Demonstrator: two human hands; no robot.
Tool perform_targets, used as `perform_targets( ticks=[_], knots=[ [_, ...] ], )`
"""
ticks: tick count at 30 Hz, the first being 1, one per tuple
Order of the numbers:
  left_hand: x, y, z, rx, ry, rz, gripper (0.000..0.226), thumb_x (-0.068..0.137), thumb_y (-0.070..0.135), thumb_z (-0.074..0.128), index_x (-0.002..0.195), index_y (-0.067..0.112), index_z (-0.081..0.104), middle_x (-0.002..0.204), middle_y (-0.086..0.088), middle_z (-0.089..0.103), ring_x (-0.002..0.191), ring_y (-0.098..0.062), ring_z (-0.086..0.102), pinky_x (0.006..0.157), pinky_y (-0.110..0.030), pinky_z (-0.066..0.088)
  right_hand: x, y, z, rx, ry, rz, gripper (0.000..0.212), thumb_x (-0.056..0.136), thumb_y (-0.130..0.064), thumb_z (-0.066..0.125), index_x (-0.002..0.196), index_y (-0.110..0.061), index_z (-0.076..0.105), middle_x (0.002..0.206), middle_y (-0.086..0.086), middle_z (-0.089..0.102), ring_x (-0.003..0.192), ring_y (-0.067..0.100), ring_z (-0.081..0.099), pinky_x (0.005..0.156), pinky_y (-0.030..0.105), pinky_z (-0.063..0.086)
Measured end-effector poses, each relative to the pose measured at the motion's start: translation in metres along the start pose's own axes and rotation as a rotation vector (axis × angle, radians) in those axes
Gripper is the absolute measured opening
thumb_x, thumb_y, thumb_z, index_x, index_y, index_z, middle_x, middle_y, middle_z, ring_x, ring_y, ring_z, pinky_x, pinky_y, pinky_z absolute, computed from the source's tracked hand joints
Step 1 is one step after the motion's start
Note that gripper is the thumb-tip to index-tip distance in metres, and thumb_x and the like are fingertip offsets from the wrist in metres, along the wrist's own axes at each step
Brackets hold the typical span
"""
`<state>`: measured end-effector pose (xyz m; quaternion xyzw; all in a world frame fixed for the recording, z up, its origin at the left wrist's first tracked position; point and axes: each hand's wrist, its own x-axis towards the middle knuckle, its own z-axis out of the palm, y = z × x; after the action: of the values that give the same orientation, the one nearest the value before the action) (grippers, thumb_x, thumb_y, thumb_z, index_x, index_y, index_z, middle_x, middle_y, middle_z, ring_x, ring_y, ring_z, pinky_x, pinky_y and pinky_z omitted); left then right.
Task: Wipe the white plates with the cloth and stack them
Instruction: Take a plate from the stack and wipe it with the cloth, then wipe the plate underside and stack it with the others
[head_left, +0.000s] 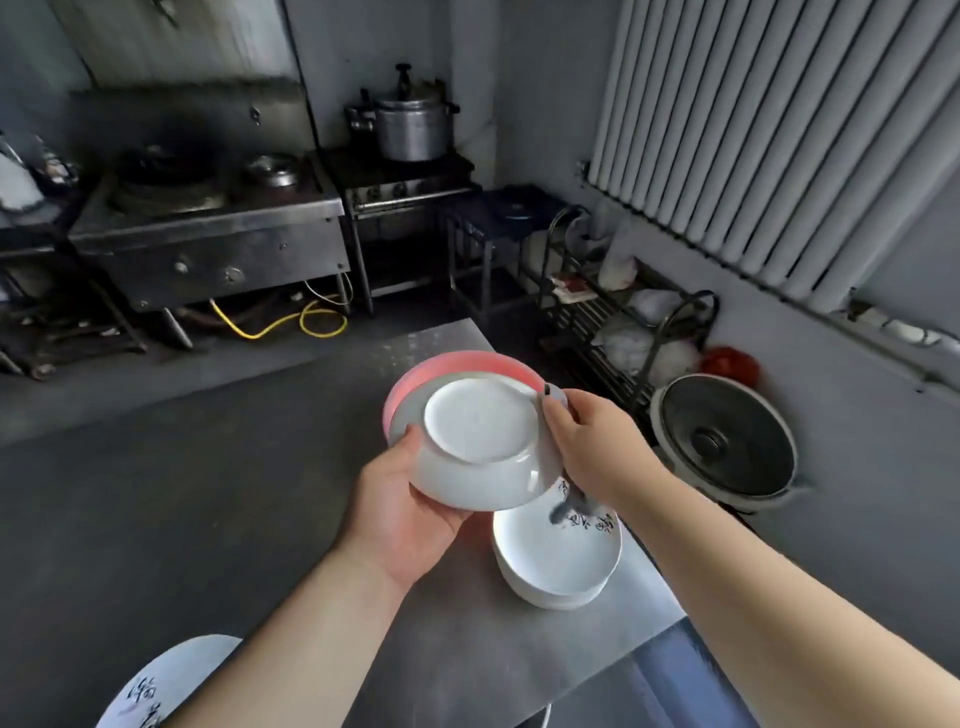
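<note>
A: We have the left hand (410, 512) cupped under the white plate (480, 447), fingers curled up round its near-left rim, so it grips the plate with its underside turned towards us.

B: And the right hand (589, 447)?

A: It pinches the far-right rim. Something dark shows at its fingertips and something grey hangs below the wrist, probably the cloth (569, 506), but it is too blurred for us to be sure.

B: So how do we wipe well from here?

A: We judge it best to keep the left hand steady as the support, run the cloth round the foot ring and out to the rim, then turn the plate over and do the face. We should hold the tilt modest, as a smooth plate may slip.

B: Where does everything sit?

A: The plate is in the air between both hands, above the metal table (467, 634). The stack of plates (558, 558) rests just below the right wrist, near the table's right edge. A pink basin (447, 371) stands behind the held plate, towards the table's far edge.
</note>
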<state>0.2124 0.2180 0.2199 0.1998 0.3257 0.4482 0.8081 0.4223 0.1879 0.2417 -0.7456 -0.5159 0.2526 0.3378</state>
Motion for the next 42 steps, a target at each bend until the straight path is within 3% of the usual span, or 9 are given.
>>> perform_targets(
  ticks=[4, 9, 13, 18, 22, 27, 30, 33, 42],
  knots=[
    [0.019, -0.032, 0.004, 0.104, 0.060, -0.122, 0.038, 0.108, 0.030, 0.048, 0.132, 0.016, 0.073, 0.133, -0.013, 0.072, 0.115, -0.030, 0.073, 0.080, -0.042, 0.064, 0.022, 0.060, -0.048, -0.196, -0.175, 0.120, 0.059, 0.099, -0.062, 0.044, 0.079, -0.014, 0.070, 0.056, -0.005, 0.066, 0.044, 0.009, 0.053, 0.055, 0.031, 0.045],
    [0.040, -0.074, 0.010, 0.227, 0.073, -0.267, 0.038, 0.108, 0.029, 0.049, 0.139, 0.016, 0.066, 0.131, -0.012, 0.073, 0.108, -0.026, 0.075, 0.075, -0.038, 0.064, 0.035, 0.127, -0.066, 0.100, -0.563, 0.439, 0.064, 0.099, -0.056, 0.048, 0.077, 0.000, 0.073, 0.065, 0.012, 0.069, 0.042, 0.019, 0.042, 0.045, 0.025, 0.037],
    [0.054, -0.100, 0.014, 0.407, 0.149, -0.227, 0.034, 0.109, 0.030, 0.052, 0.141, 0.029, 0.063, 0.133, -0.004, 0.073, 0.119, -0.026, 0.070, 0.077, -0.043, 0.062, 0.049, 0.159, -0.062, 0.328, -0.537, 0.576, 0.062, 0.102, -0.057, 0.055, 0.079, -0.002, 0.073, 0.065, 0.014, 0.065, 0.046, 0.020, 0.053, 0.058, 0.031, 0.046],
    [0.065, -0.118, 0.017, 0.449, 0.193, -0.069, 0.059, 0.104, 0.069, 0.030, 0.146, 0.037, 0.056, 0.140, 0.010, 0.068, 0.135, -0.013, 0.059, 0.120, -0.044, 0.038, 0.072, 0.175, -0.054, 0.367, -0.521, 0.508, 0.067, 0.091, -0.080, 0.045, 0.104, -0.024, 0.079, 0.100, 0.008, 0.080, 0.092, 0.028, 0.077, 0.093, 0.044, 0.058],
    [0.061, -0.122, 0.014, 0.424, 0.104, -0.058, 0.074, 0.096, 0.077, 0.022, 0.134, 0.033, 0.068, 0.146, 0.005, 0.064, 0.137, -0.008, 0.057, 0.116, -0.035, 0.035, 0.074, 0.178, -0.043, 0.220, -0.490, 0.195, 0.040, 0.087, -0.069, 0.053, 0.091, -0.033, 0.070, 0.075, -0.009, 0.075, 0.073, 0.012, 0.074, 0.081, 0.039, 0.058],
    [0.061, -0.137, -0.004, 1.067, 0.457, -0.079, 0.021, 0.112, 0.037, 0.042, 0.116, 0.032, 0.062, 0.114, 0.017, 0.069, 0.104, 0.004, 0.062, 0.072, -0.015, 0.041, 0.073, 0.196, -0.027, 0.126, -0.562, 0.090, 0.007, 0.098, -0.040, 0.054, 0.093, -0.035, 0.051, 0.072, -0.003, 0.076, 0.069, 0.021, 0.075, 0.080, 0.046, 0.059],
    [0.064, -0.150, -0.019, 1.355, 0.573, -0.022, 0.027, 0.111, 0.034, 0.041, 0.115, 0.018, 0.062, 0.110, 0.001, 0.068, 0.103, -0.020, 0.064, 0.072, -0.030, 0.044, 0.067, 0.200, -0.017, 0.094, -0.622, 0.079, 0.017, 0.098, -0.056, 0.048, 0.094, -0.041, 0.042, 0.064, 0.004, 0.075, 0.060, 0.027, 0.074, 0.064, 0.045, 0.058],
    [0.065, -0.159, -0.029, 1.649, 0.628, -0.054, 0.037, 0.108, 0.048, 0.036, 0.112, 0.022, 0.061, 0.105, 0.000, 0.068, 0.094, -0.024, 0.064, 0.074, -0.035, 0.049, 0.061, 0.208, -0.008, -0.084, -0.563, -0.029, 0.034, 0.097, -0.074, 0.040, 0.099, -0.040, 0.039, 0.059, -0.004, 0.071, 0.055, 0.015, 0.070, 0.067, 0.041, 0.058],
    [0.079, -0.174, -0.034, 2.296, 0.669, -0.171, 0.050, 0.105, 0.061, 0.027, 0.108, 0.023, 0.061, 0.099, 0.000, 0.073, 0.093, -0.024, 0.073, 0.066, -0.033, 0.039, 0.057, 0.224, -0.002, -0.318, -0.476, -0.155, 0.027, 0.103, -0.056, 0.047, 0.111, -0.031, 0.047, 0.076, -0.006, 0.066, 0.059, 0.016, 0.063, 0.061, 0.040, 0.056]
  ],
)
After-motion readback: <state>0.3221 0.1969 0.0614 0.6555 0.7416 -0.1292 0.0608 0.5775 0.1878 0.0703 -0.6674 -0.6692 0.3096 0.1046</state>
